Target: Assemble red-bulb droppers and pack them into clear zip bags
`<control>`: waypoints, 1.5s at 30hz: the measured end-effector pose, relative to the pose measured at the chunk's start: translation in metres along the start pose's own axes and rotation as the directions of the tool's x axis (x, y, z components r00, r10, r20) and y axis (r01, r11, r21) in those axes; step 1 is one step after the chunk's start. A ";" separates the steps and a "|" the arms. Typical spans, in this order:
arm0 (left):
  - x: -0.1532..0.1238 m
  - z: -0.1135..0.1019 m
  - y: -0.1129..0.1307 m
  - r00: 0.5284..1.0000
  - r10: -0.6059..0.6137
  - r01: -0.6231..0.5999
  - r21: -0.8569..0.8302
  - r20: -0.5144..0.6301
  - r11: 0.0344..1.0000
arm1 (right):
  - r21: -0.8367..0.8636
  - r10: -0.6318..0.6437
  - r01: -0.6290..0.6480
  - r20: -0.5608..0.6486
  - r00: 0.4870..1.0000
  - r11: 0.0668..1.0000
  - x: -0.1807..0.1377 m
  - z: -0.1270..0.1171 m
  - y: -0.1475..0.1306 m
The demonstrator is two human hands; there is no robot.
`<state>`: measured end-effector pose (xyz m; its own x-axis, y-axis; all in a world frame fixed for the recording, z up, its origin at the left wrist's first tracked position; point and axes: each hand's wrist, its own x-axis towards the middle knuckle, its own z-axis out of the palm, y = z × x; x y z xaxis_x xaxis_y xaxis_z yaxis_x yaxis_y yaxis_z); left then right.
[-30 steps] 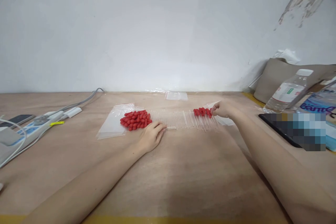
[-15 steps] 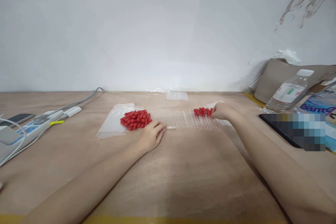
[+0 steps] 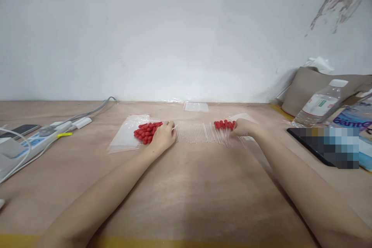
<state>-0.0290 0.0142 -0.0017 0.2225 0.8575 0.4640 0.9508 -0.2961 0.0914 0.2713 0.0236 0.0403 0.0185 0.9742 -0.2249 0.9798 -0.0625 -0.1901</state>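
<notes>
A row of clear glass tubes (image 3: 200, 132) lies across the wooden table (image 3: 186, 193). A heap of red rubber caps (image 3: 145, 131) sits at the row's left end, on a clear plastic bag (image 3: 123, 137). My left hand (image 3: 162, 137) rests against the heap's right side, fingers curled over the caps and the tubes' left end. A few tubes at the right end wear red caps (image 3: 223, 124). My right hand (image 3: 244, 127) is closed at those capped tubes, pinching something I cannot make out.
A power strip (image 3: 43, 137) with cables and a phone (image 3: 20, 130) lie at the left. A water bottle (image 3: 319, 104), a dark tablet (image 3: 314, 143) and a grey bag (image 3: 308, 85) stand at the right. Another small clear bag (image 3: 196, 106) lies near the wall.
My left hand has moved up and left from the tubes' near edge onto the red cap heap. My right hand has stayed at the capped tubes.
</notes>
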 end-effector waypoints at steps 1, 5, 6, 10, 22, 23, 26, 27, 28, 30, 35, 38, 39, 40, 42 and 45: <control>0.001 0.001 0.002 1.000 -0.014 0.013 0.021 0.014 1.000 | 0.005 0.003 -0.003 -0.005 1.000 1.000 0.001 0.001 -0.001; 0.002 0.002 0.009 0.998 -0.038 0.035 0.052 0.059 0.998 | 0.043 0.005 -0.004 -0.013 1.000 0.999 0.002 0.006 -0.004; 0.002 0.000 0.009 0.998 -0.039 0.037 0.048 0.058 0.998 | 0.045 0.007 -0.007 -0.013 1.000 0.999 0.002 0.006 -0.005; 0.009 -0.019 -0.007 0.993 -0.113 0.112 0.040 0.033 0.993 | 0.043 0.001 0.000 -0.009 1.000 0.999 0.001 0.008 -0.006; 0.020 -0.042 -0.050 0.941 -0.312 0.297 0.121 0.133 0.947 | 0.203 0.073 -0.076 0.021 0.997 0.976 0.002 0.013 -0.003; 0.019 -0.041 -0.047 0.941 -0.302 0.285 0.127 0.152 0.950 | 0.190 0.089 -0.094 0.035 0.995 0.977 0.000 0.008 -0.002; 0.018 -0.042 -0.043 0.942 -0.275 0.251 0.140 0.194 0.958 | 0.129 0.115 -0.121 0.051 0.992 0.984 -0.006 -0.006 0.001; 0.018 -0.042 -0.042 0.941 -0.269 0.243 0.141 0.206 0.960 | 0.131 0.114 -0.120 0.050 0.992 0.984 -0.008 -0.011 0.001; 0.017 -0.043 -0.042 0.940 -0.266 0.240 0.139 0.216 0.961 | 0.153 0.104 -0.111 0.049 0.993 0.982 -0.011 -0.015 0.000; 0.017 -0.042 -0.041 0.938 -0.267 0.243 0.134 0.219 0.961 | 0.221 0.067 -0.074 0.037 0.997 0.972 -0.017 -0.020 -0.004; 0.016 -0.041 -0.039 0.962 -0.233 0.211 0.154 0.146 0.965 | 0.234 -0.139 0.175 -0.160 0.977 0.956 -0.026 -0.015 -0.023; 0.018 -0.048 -0.036 0.967 -0.226 0.213 0.117 0.114 0.970 | 0.243 -0.241 0.306 -0.264 0.934 0.920 -0.024 -0.002 -0.035; 0.019 -0.051 -0.034 0.969 -0.230 0.221 0.091 0.094 0.971 | 0.243 -0.264 0.341 -0.300 0.917 0.908 -0.023 0.003 -0.039; 0.018 -0.055 -0.030 0.970 -0.234 0.230 0.057 0.066 0.971 | 0.240 -0.288 0.379 -0.342 0.895 0.894 -0.023 0.009 -0.043; 0.014 -0.060 -0.021 0.977 -0.211 0.212 -0.060 0.017 0.976 | 0.225 -0.351 0.477 -0.435 0.829 0.849 -0.027 0.021 -0.050; -0.006 -0.059 -0.002 1.000 -0.020 0.017 -0.352 -0.006 0.936 | 0.166 -0.480 0.644 -0.535 0.695 0.747 -0.041 0.042 -0.058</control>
<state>-0.0447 -0.0154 0.0474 0.2018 0.8610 0.4669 0.8179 -0.4104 0.4032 0.2055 -0.0214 0.0202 -0.3508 0.8232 0.4465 0.7111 0.5444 -0.4450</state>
